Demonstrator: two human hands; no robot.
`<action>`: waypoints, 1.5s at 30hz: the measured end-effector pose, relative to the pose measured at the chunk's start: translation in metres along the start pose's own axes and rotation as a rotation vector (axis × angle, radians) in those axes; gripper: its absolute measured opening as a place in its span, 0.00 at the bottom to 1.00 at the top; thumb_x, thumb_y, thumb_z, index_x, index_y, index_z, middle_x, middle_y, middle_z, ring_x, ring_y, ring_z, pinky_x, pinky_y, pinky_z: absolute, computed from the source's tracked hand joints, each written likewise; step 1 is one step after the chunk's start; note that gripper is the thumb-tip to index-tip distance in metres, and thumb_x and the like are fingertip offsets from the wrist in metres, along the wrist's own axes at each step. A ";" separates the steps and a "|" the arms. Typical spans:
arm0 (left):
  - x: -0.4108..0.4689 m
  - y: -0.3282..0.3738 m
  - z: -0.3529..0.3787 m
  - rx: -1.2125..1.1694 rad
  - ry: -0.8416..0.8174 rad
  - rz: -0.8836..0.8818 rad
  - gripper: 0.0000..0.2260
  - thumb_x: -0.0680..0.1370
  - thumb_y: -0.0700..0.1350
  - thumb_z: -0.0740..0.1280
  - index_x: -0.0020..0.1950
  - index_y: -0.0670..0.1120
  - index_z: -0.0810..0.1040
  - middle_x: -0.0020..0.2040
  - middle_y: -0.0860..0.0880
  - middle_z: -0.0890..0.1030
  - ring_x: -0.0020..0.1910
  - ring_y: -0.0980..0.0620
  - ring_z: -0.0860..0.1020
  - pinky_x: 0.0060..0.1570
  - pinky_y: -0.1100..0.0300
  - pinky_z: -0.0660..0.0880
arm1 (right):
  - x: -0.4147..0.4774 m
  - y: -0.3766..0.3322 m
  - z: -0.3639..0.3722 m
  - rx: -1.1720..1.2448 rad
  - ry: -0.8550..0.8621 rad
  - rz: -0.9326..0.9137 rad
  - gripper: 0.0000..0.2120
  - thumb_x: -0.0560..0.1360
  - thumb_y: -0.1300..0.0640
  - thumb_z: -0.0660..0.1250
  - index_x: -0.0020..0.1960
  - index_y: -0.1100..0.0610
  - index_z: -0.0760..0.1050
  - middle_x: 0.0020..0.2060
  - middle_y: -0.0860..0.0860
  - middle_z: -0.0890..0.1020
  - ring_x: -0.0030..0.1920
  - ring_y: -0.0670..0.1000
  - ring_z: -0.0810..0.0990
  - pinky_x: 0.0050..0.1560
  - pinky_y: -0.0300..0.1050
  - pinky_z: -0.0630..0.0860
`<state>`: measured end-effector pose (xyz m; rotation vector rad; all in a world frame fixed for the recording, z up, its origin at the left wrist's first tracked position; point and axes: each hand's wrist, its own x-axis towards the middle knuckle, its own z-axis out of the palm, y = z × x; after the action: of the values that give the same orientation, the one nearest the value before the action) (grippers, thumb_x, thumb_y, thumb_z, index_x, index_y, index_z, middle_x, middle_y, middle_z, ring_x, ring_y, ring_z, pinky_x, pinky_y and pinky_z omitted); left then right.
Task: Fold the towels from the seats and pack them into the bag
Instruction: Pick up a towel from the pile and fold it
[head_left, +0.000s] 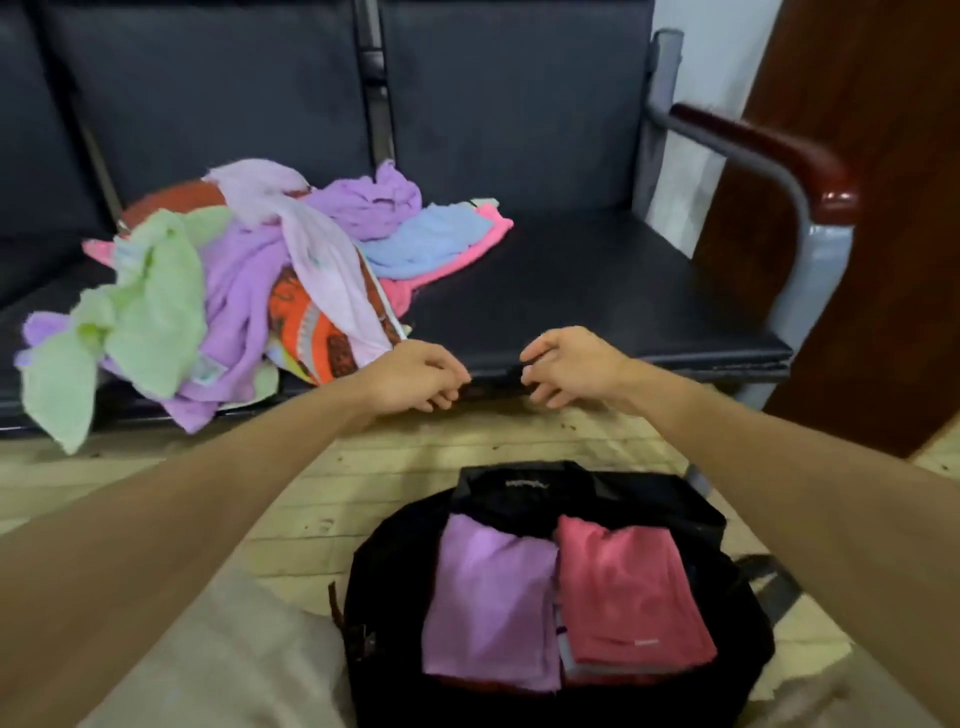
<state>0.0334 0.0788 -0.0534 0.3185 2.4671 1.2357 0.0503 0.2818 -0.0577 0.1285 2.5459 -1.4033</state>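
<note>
A loose heap of towels (244, 280) in purple, green, orange, blue and pink lies on the black bench seat (597, 291), spilling over its front edge at the left. My left hand (415, 374) hovers at the seat's front edge just right of the heap, fingers loosely curled and holding nothing. My right hand (571, 369) hangs a short way to its right, also loosely curled and empty. On the floor below stands an open black bag (519, 493). Inside it lie a folded purple towel (488, 608) and a folded pink towel (628, 592) side by side.
A metal armrest with a dark red wooden top (769, 150) bounds the bench at the right, beside a brown door (893, 208). Pale wooden floorboards (322, 499) run between bench and bag. My light trouser leg (234, 665) is at the lower left.
</note>
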 end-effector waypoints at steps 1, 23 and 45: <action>-0.004 -0.003 -0.013 0.004 0.028 0.009 0.09 0.79 0.37 0.62 0.44 0.47 0.79 0.39 0.48 0.81 0.37 0.56 0.79 0.39 0.66 0.74 | 0.005 -0.012 0.003 -0.010 -0.010 -0.023 0.07 0.78 0.63 0.66 0.55 0.56 0.73 0.46 0.53 0.81 0.41 0.50 0.82 0.36 0.39 0.80; -0.016 -0.057 -0.106 -0.431 0.662 -0.063 0.09 0.76 0.36 0.61 0.42 0.47 0.78 0.36 0.49 0.80 0.37 0.52 0.77 0.40 0.60 0.74 | 0.123 -0.112 0.138 -0.304 0.195 -0.263 0.12 0.78 0.56 0.65 0.59 0.61 0.75 0.53 0.57 0.79 0.53 0.58 0.77 0.44 0.42 0.69; 0.031 0.041 0.022 -0.985 0.146 -0.212 0.14 0.80 0.48 0.61 0.64 0.44 0.67 0.62 0.40 0.73 0.58 0.41 0.77 0.56 0.47 0.75 | 0.009 -0.026 -0.057 1.112 0.376 0.100 0.15 0.77 0.61 0.58 0.60 0.59 0.78 0.52 0.57 0.84 0.54 0.57 0.82 0.55 0.56 0.78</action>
<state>0.0155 0.1302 -0.0391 -0.2978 1.6270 2.1963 0.0276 0.3161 -0.0094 0.7279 1.5985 -2.7443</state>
